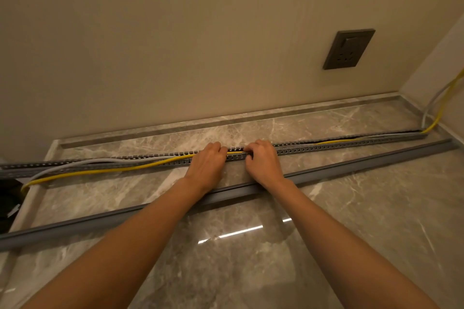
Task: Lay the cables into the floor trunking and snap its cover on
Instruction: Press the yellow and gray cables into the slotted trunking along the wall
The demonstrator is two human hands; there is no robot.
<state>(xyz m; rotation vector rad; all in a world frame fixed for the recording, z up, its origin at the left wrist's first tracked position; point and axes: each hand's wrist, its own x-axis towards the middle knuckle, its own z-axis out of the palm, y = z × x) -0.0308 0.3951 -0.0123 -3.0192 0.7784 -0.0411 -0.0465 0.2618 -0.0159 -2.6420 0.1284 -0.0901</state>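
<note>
A long grey slotted trunking (339,144) lies on the marble floor, parallel to the wall. A yellow cable (105,170) and a grey cable (82,162) run along it; to the right of my hands they lie inside the channel, to the left they hang out over its near side. My left hand (207,167) and my right hand (262,163) rest side by side at the middle of the trunking, fingers curled on the yellow cable at the channel. The grey cover strip (351,165) lies loose on the floor, nearer to me, under my wrists.
A dark wall socket (349,49) sits on the beige wall at the right. Both cables rise up the right corner (442,103). A dark object (8,198) stands at the left edge. Glossy marble floor (251,246) spreads below my arms.
</note>
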